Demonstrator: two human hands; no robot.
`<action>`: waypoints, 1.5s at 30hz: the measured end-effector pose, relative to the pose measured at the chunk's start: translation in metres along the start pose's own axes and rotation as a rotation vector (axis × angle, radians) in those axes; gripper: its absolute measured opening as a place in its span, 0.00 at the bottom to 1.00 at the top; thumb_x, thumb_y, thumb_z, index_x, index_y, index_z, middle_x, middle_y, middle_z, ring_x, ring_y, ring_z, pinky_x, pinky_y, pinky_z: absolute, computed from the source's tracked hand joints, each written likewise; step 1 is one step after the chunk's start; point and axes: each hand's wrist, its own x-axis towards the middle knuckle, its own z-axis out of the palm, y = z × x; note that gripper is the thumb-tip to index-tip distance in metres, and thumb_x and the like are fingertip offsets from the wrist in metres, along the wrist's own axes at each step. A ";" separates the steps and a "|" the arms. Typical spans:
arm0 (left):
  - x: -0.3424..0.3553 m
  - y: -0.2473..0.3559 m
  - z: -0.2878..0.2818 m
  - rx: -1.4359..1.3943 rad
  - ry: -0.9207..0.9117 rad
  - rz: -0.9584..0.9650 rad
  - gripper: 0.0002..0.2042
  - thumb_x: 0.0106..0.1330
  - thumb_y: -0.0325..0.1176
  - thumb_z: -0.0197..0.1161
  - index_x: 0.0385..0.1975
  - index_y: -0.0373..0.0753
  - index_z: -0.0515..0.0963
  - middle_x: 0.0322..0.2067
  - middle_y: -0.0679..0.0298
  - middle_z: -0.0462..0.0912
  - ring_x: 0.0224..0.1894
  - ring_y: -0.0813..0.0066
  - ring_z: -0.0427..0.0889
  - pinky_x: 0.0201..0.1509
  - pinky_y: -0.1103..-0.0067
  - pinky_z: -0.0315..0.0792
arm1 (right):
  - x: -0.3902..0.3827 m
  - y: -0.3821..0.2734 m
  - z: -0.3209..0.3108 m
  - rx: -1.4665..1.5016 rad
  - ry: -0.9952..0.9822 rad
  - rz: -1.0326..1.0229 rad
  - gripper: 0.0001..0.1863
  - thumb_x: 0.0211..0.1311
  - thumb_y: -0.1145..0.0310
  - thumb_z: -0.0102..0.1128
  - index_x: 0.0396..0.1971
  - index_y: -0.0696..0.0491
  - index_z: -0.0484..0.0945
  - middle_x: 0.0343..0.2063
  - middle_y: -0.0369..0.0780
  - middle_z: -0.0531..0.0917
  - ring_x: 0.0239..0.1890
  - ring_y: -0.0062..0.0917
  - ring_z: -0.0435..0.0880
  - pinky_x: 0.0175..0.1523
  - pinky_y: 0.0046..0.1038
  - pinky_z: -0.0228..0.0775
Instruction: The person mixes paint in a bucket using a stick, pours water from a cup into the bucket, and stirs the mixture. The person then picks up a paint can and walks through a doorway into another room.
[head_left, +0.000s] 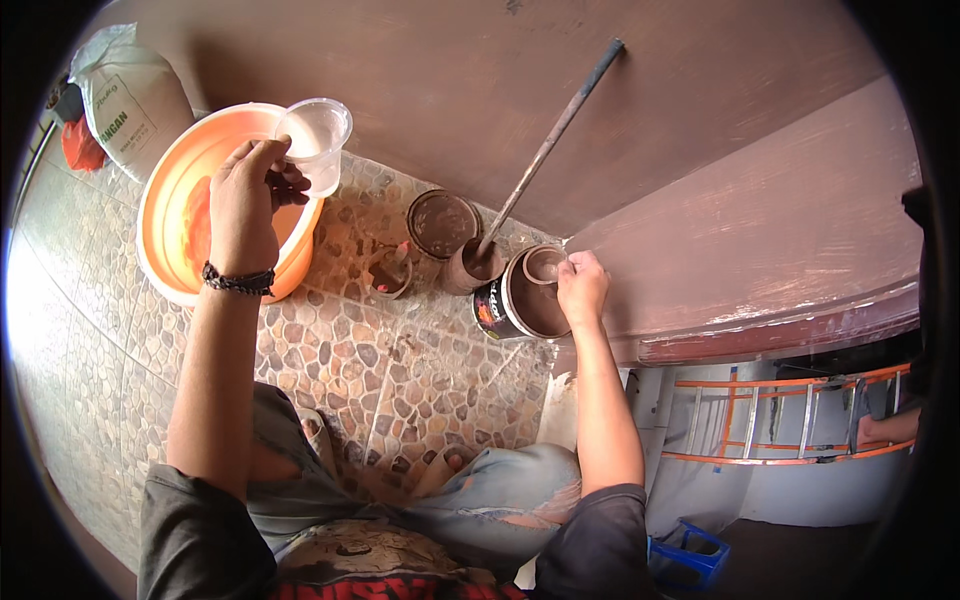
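so the person is crouched on the pebble-patterned floor (400, 380), and the left hand (245, 205) is closed around a clear plastic cup (318, 140), held tipped over the orange basin (175, 190). the cup looks empty or nearly so; i cannot tell if anything is in it. the basin sits to the person's left, well apart from the paint things, with what looks like a little water and an orange shape at the bottom.

off to the right, the right hand (582, 288) has its fingers pinched together on a small brown-smeared cup (545, 265) held at the mouth of the open paint tin (525, 298), which is tilted and full of brown paint. so the tin lies right under the right hand, far from the left one.

just beside the tin stands a smaller paint-caked pot (472, 268) with a long stick (548, 140) in it, leaning up and away against the brown painted wall (620, 110). the tin's lid (442, 222) lies flat behind it, and a little pot (390, 272) with a brush stands nearby
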 end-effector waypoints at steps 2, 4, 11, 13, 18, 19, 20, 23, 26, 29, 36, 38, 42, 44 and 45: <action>0.008 0.001 -0.005 0.006 0.035 0.017 0.09 0.64 0.33 0.59 0.26 0.34 0.75 0.21 0.63 0.76 0.24 0.75 0.78 0.30 0.79 0.73 | 0.006 -0.011 0.006 -0.028 -0.011 -0.033 0.05 0.51 0.74 0.63 0.26 0.60 0.79 0.22 0.49 0.83 0.26 0.37 0.84 0.35 0.33 0.75; 0.015 0.002 -0.010 -0.017 0.049 0.042 0.09 0.64 0.33 0.58 0.27 0.34 0.75 0.22 0.62 0.76 0.25 0.74 0.78 0.31 0.79 0.73 | 0.010 -0.019 0.012 -0.052 -0.041 -0.056 0.05 0.51 0.75 0.63 0.26 0.60 0.78 0.21 0.49 0.82 0.25 0.38 0.84 0.34 0.34 0.75; 0.037 0.007 -0.030 -0.059 0.139 0.110 0.08 0.65 0.33 0.59 0.29 0.33 0.75 0.23 0.60 0.78 0.27 0.72 0.78 0.34 0.78 0.73 | 0.015 -0.041 0.035 -0.245 -0.137 -0.083 0.06 0.52 0.73 0.61 0.25 0.61 0.74 0.20 0.52 0.80 0.28 0.48 0.82 0.35 0.41 0.74; 0.041 0.009 -0.033 -0.034 0.161 0.160 0.08 0.65 0.33 0.59 0.31 0.33 0.76 0.24 0.61 0.78 0.27 0.73 0.79 0.34 0.78 0.73 | 0.017 -0.047 0.038 -0.305 -0.163 -0.104 0.06 0.52 0.73 0.60 0.25 0.61 0.74 0.21 0.53 0.80 0.29 0.50 0.81 0.35 0.43 0.73; 0.046 0.009 -0.033 -0.045 0.208 0.370 0.07 0.64 0.30 0.60 0.27 0.33 0.78 0.21 0.64 0.79 0.24 0.79 0.77 0.30 0.83 0.71 | 0.020 -0.056 0.035 -0.401 -0.317 -0.059 0.10 0.56 0.69 0.54 0.32 0.61 0.76 0.29 0.59 0.81 0.36 0.55 0.81 0.44 0.50 0.73; 0.046 0.010 -0.034 -0.023 0.229 0.372 0.08 0.64 0.30 0.61 0.26 0.33 0.78 0.22 0.63 0.80 0.24 0.78 0.78 0.30 0.82 0.71 | 0.021 -0.057 0.035 -0.411 -0.317 -0.070 0.10 0.56 0.70 0.54 0.32 0.62 0.76 0.28 0.59 0.81 0.36 0.55 0.81 0.44 0.50 0.73; 0.047 0.011 -0.034 -0.024 0.243 0.338 0.08 0.64 0.31 0.60 0.28 0.32 0.78 0.22 0.63 0.80 0.25 0.77 0.78 0.32 0.82 0.72 | 0.022 -0.058 0.034 -0.420 -0.317 -0.085 0.10 0.56 0.70 0.53 0.32 0.62 0.76 0.28 0.59 0.81 0.36 0.55 0.81 0.44 0.50 0.73; 0.049 0.012 -0.036 -0.023 0.258 0.288 0.09 0.65 0.32 0.59 0.31 0.31 0.78 0.24 0.61 0.79 0.28 0.75 0.80 0.35 0.79 0.74 | 0.024 -0.059 0.032 -0.455 -0.313 -0.107 0.10 0.56 0.71 0.53 0.32 0.63 0.76 0.27 0.60 0.81 0.35 0.55 0.81 0.43 0.49 0.74; 0.049 0.010 -0.035 -0.021 0.259 0.303 0.09 0.65 0.32 0.59 0.31 0.30 0.78 0.24 0.61 0.79 0.27 0.74 0.80 0.35 0.80 0.74 | 0.026 -0.060 0.030 -0.444 -0.285 -0.137 0.11 0.56 0.70 0.53 0.31 0.64 0.75 0.26 0.60 0.80 0.34 0.55 0.81 0.43 0.49 0.74; 0.050 0.007 -0.036 -0.042 0.240 0.310 0.09 0.65 0.32 0.59 0.30 0.32 0.77 0.23 0.61 0.79 0.28 0.73 0.80 0.35 0.79 0.74 | 0.027 -0.056 0.028 -0.426 -0.240 -0.148 0.09 0.55 0.70 0.56 0.29 0.62 0.76 0.26 0.58 0.81 0.34 0.53 0.82 0.43 0.48 0.74; 0.057 0.005 -0.051 -0.297 0.197 -0.027 0.07 0.64 0.31 0.59 0.28 0.35 0.74 0.23 0.60 0.77 0.28 0.69 0.79 0.34 0.77 0.75 | 0.030 -0.022 0.023 -0.202 -0.148 0.048 0.09 0.51 0.70 0.63 0.28 0.60 0.81 0.22 0.48 0.84 0.28 0.37 0.85 0.38 0.34 0.76; 0.058 0.004 -0.053 -0.355 0.243 -0.021 0.07 0.63 0.31 0.60 0.28 0.33 0.74 0.23 0.60 0.78 0.27 0.68 0.79 0.32 0.77 0.76 | 0.030 -0.016 0.023 -0.144 -0.173 0.182 0.09 0.51 0.69 0.62 0.29 0.60 0.81 0.21 0.44 0.84 0.26 0.32 0.85 0.37 0.31 0.76; 0.060 0.005 -0.055 -0.355 0.319 0.051 0.08 0.63 0.31 0.60 0.29 0.32 0.74 0.25 0.58 0.78 0.28 0.67 0.80 0.33 0.77 0.76 | 0.028 -0.015 0.017 -0.113 -0.184 0.200 0.10 0.50 0.67 0.64 0.29 0.59 0.82 0.26 0.50 0.84 0.34 0.41 0.85 0.43 0.35 0.75; 0.060 0.005 -0.055 -0.375 0.349 0.077 0.08 0.63 0.31 0.60 0.29 0.31 0.74 0.26 0.57 0.78 0.29 0.67 0.80 0.33 0.77 0.77 | 0.027 -0.018 0.015 -0.121 -0.170 0.189 0.10 0.51 0.67 0.63 0.28 0.59 0.82 0.26 0.49 0.84 0.33 0.41 0.85 0.43 0.35 0.75; 0.060 0.005 -0.055 -0.368 0.362 0.084 0.09 0.63 0.31 0.60 0.30 0.30 0.74 0.27 0.56 0.78 0.29 0.66 0.80 0.33 0.76 0.77 | 0.026 -0.020 0.014 -0.137 -0.166 0.170 0.10 0.51 0.67 0.63 0.28 0.59 0.82 0.26 0.50 0.84 0.33 0.42 0.85 0.43 0.35 0.75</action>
